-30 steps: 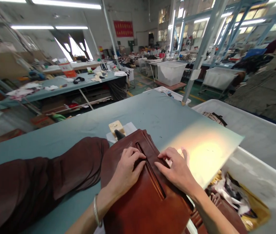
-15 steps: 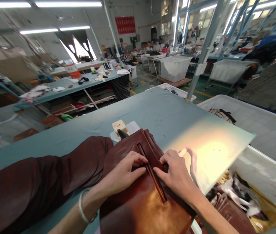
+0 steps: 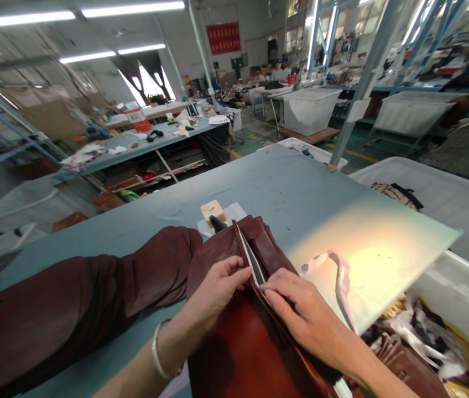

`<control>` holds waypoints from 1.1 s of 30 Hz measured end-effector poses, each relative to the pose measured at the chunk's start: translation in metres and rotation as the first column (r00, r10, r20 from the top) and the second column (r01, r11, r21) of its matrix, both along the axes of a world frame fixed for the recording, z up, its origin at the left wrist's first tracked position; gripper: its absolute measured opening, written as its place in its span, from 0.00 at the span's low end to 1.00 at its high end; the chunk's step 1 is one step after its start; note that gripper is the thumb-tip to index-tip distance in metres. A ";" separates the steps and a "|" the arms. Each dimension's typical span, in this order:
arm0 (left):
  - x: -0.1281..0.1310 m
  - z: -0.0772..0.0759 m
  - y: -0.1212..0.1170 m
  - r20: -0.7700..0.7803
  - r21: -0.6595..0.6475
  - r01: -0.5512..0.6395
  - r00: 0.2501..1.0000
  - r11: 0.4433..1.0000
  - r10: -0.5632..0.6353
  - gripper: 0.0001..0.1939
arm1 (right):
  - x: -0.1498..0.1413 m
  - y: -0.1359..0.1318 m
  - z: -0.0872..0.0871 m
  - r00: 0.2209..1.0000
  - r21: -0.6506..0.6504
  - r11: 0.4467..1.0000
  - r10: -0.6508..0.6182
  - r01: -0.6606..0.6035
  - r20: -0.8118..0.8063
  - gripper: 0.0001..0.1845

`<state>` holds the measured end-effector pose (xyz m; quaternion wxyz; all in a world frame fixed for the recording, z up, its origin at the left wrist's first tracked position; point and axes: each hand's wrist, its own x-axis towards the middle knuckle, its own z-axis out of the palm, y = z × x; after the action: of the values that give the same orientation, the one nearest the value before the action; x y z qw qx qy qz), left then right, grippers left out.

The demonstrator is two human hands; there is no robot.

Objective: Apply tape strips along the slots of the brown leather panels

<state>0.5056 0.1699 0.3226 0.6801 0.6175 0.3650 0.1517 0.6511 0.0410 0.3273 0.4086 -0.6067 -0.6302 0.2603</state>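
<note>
A stack of brown leather pieces (image 3: 234, 342) lies in front of me, the top one with a long slit whose pale inner edges (image 3: 249, 251) show. My left hand (image 3: 218, 287) pinches the leather along the slit's left side. On the other side, my right hand (image 3: 301, 307) grips the right edge with thumb and forefinger, its fingertips at the pale strip. Beyond the stack, a cream-coloured block (image 3: 213, 211) and a dark-handled tool (image 3: 218, 224) rest by a white sheet. What lies under the slit is hidden.
More brown leather pieces (image 3: 93, 293) lie overlapped at left on the blue-green table (image 3: 276, 188). A pinkish strip (image 3: 340, 273) curls at right. White bins (image 3: 458, 193) with scraps stand along the right edge, and a metal post (image 3: 354, 99) rises at the far corner.
The slit has been spread and folded open, so its pale inner edges now show. Both hands keep to its two sides. My view has shifted slightly left.
</note>
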 end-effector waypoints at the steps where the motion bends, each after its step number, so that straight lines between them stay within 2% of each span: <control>1: -0.002 -0.001 0.000 0.025 -0.025 -0.008 1.000 1.000 0.009 0.10 | 0.001 0.001 -0.002 0.998 -0.009 1.000 -0.016 0.015 -0.062 0.13; 7: -0.008 -0.005 -0.001 0.102 -0.161 -0.037 0.993 0.986 0.054 0.11 | 0.002 0.013 -0.013 0.971 -0.038 0.986 -0.164 0.159 -0.176 0.10; 12: -0.008 -0.007 -0.001 0.115 -0.164 -0.047 0.991 0.985 0.066 0.14 | 0.000 0.021 -0.014 0.940 -0.115 0.980 -0.191 0.165 -0.283 0.11; 17: -0.010 -0.007 -0.001 0.148 -0.152 -0.044 0.987 0.987 0.066 0.13 | -0.002 0.028 -0.021 0.892 -0.212 0.955 -0.274 0.207 -0.360 0.10; 22: -0.011 -0.010 -0.002 0.197 -0.171 -0.020 0.979 0.985 0.054 0.11 | -0.002 0.031 -0.027 0.845 -0.247 0.957 -0.253 0.149 -0.472 0.11; 25: -0.011 -0.010 -0.003 0.208 -0.172 -0.023 0.976 0.985 0.059 0.10 | -0.002 0.030 -0.024 0.858 -0.236 0.957 -0.259 0.167 -0.443 0.09; 30: -0.013 -0.009 -0.006 0.206 -0.188 -0.027 0.976 0.982 0.066 0.10 | -0.007 0.027 -0.020 0.928 -0.191 0.951 -0.285 0.243 -0.239 0.05; 33: -0.014 -0.010 -0.007 0.203 -0.192 -0.033 0.976 0.981 0.072 0.11 | -0.009 0.028 -0.020 0.933 -0.186 0.951 -0.284 0.246 -0.220 0.05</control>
<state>0.4916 0.1632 0.3122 0.7656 0.5213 0.3204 0.1988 0.6425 0.0688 0.3070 0.4660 -0.6796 -0.4651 0.3236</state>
